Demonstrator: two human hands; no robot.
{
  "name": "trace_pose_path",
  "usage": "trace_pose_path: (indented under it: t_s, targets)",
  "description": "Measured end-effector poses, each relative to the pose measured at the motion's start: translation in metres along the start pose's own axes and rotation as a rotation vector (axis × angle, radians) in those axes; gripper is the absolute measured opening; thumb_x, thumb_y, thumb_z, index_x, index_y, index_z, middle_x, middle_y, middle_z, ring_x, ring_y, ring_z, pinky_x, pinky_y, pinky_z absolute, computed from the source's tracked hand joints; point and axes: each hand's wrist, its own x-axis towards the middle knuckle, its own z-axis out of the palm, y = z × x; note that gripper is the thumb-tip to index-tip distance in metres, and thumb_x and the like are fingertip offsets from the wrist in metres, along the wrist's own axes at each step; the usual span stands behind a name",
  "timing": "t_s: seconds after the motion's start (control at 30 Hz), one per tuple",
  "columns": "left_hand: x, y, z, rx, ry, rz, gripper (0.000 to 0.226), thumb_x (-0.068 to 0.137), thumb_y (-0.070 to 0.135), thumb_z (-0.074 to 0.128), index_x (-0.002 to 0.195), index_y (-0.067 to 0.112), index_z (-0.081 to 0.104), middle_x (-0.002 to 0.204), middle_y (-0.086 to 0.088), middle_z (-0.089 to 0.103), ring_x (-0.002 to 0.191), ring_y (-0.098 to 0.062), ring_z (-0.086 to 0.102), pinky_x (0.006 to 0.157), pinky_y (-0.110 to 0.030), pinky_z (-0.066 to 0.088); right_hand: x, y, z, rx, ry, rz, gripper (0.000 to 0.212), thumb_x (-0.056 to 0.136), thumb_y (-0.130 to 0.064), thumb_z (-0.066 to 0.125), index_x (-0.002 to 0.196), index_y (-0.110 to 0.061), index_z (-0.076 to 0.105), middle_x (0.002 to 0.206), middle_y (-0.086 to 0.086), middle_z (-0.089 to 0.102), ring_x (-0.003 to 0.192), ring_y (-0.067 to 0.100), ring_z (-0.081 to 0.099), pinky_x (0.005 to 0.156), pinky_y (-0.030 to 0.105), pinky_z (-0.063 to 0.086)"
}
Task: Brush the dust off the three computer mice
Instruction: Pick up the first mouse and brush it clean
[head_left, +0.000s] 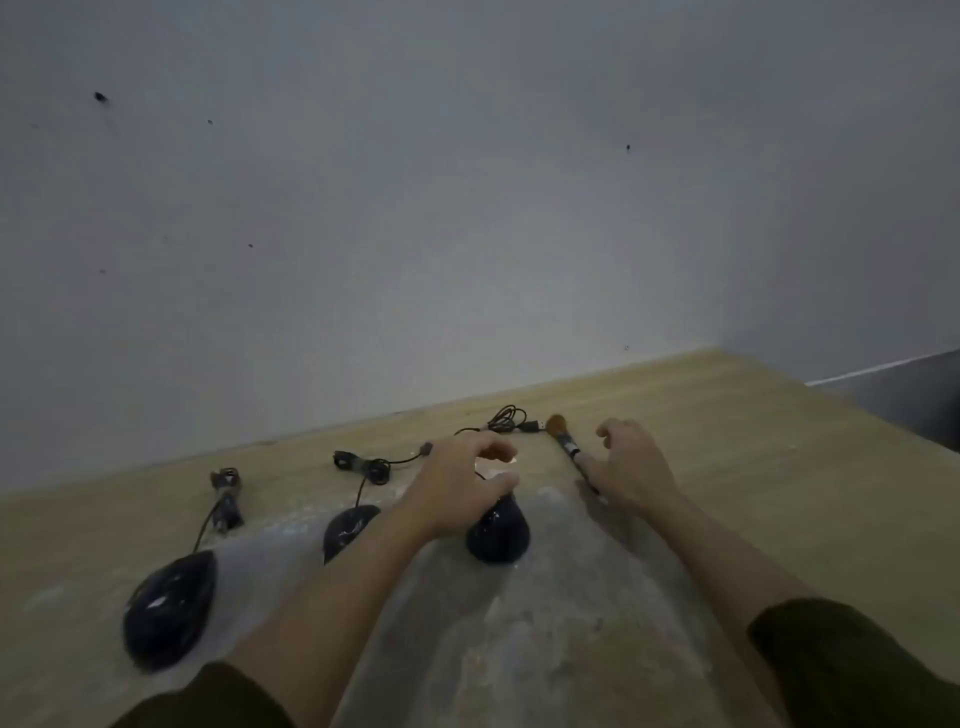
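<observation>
Three black wired mice lie in a row on a dusty patch of the wooden table (727, 467): a left mouse (169, 610), a middle mouse (345, 527) partly behind my left forearm, and a right mouse (498, 532). My left hand (462, 483) hovers over the front of the right mouse, fingers curled and apart; whether it touches the mouse is unclear. A brush (563, 439) with brown bristles and a dark handle lies just right of it. My right hand (628, 462) rests over the brush's handle end with fingers spread, not closed on it.
The mice's cables lie bundled toward the wall: one coil (227, 493) at left, one coil (363, 465) in the middle, one coil with a USB plug (511, 420) near the brush tip. A grey wall (467, 208) rises right behind the table. The table's right edge drops off at far right.
</observation>
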Motion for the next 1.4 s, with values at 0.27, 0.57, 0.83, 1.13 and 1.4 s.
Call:
trace_pose_path:
  t_s: [0.27, 0.57, 0.83, 1.13, 1.4]
  targets:
    - [0.014, -0.012, 0.012, -0.138, 0.117, -0.028, 0.024, 0.082, 0.016, 0.064, 0.106, 0.017, 0.064, 0.103, 0.008, 0.064, 0.095, 0.0, 0.057, 0.085, -0.014, 0.044, 0.013, 0.008, 0.024, -0.269, -0.061, 0.038, 0.037, 0.089, -0.04, 0.049, 0.101, -0.006, 0.057, 0.107, 0.013, 0.053, 0.1, 0.028, 0.05, 0.085, 0.04, 0.046]
    - [-0.016, -0.019, 0.018, -0.466, 0.417, -0.288, 0.029, 0.087, 0.006, 0.055, 0.11, 0.024, 0.058, 0.117, 0.007, 0.059, 0.113, -0.009, 0.052, 0.096, -0.026, 0.04, -0.011, -0.019, 0.035, 0.117, 0.056, -0.021, 0.032, 0.097, -0.026, 0.032, 0.081, -0.004, 0.049, 0.085, 0.015, 0.05, 0.079, 0.028, 0.046, 0.069, 0.035, 0.037]
    - [-0.044, -0.009, 0.041, -0.942, 0.499, -0.629, 0.046, 0.086, -0.004, 0.043, 0.116, 0.029, 0.053, 0.119, 0.007, 0.054, 0.11, -0.018, 0.052, 0.091, -0.041, 0.048, -0.052, -0.052, 0.047, 0.416, 0.036, -0.071, 0.042, 0.085, -0.049, 0.053, 0.062, -0.015, 0.042, 0.067, 0.004, 0.047, 0.067, 0.023, 0.047, 0.054, 0.028, 0.035]
    - [-0.047, -0.026, 0.05, -0.915, 0.514, -0.571, 0.054, 0.077, -0.014, 0.04, 0.121, 0.017, 0.051, 0.127, -0.004, 0.054, 0.118, -0.016, 0.05, 0.097, -0.039, 0.046, -0.074, -0.057, 0.067, 0.122, -0.01, -0.108, 0.08, 0.05, -0.06, 0.078, 0.097, -0.005, 0.045, 0.098, 0.013, 0.054, 0.095, 0.03, 0.05, 0.08, 0.041, 0.046]
    - [-0.042, -0.032, 0.053, -1.214, 0.516, -0.656, 0.033, 0.092, 0.005, 0.041, 0.124, 0.0, 0.05, 0.101, -0.006, 0.061, 0.09, -0.013, 0.056, 0.081, -0.024, 0.046, -0.075, -0.063, 0.066, 0.302, 0.066, -0.103, 0.061, 0.057, -0.042, 0.082, 0.089, -0.01, 0.042, 0.09, 0.009, 0.056, 0.091, 0.029, 0.053, 0.07, 0.034, 0.043]
